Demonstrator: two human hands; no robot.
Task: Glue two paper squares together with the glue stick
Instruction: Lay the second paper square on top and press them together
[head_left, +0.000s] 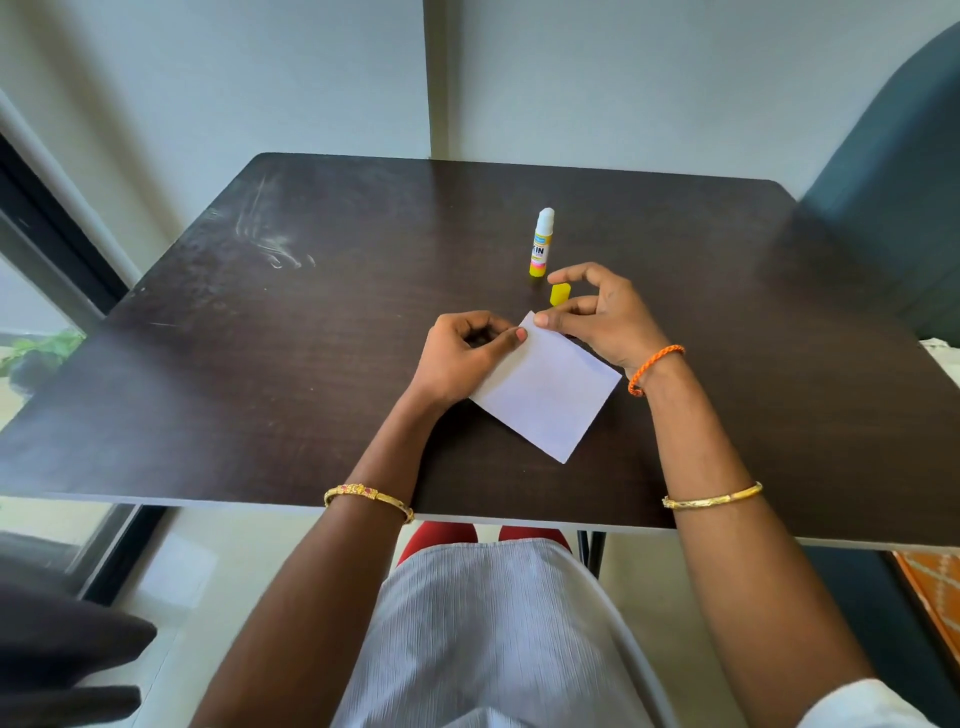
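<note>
A white paper square (545, 395) lies turned like a diamond on the dark table (260, 364); whether a second sheet lies under it I cannot tell. My left hand (462, 358) pinches the paper's far corner from the left. My right hand (597, 317) pinches the same corner from the right, its palm over the paper's upper right edge. The uncapped yellow glue stick (541, 244) stands upright just beyond my right hand. Its yellow cap (560, 294) lies under my right fingers.
The table's near edge (311, 506) runs just in front of my forearms. A dark green chair back (893, 182) stands at the far right. A window frame and a plant are at the left. A wall rises behind the table.
</note>
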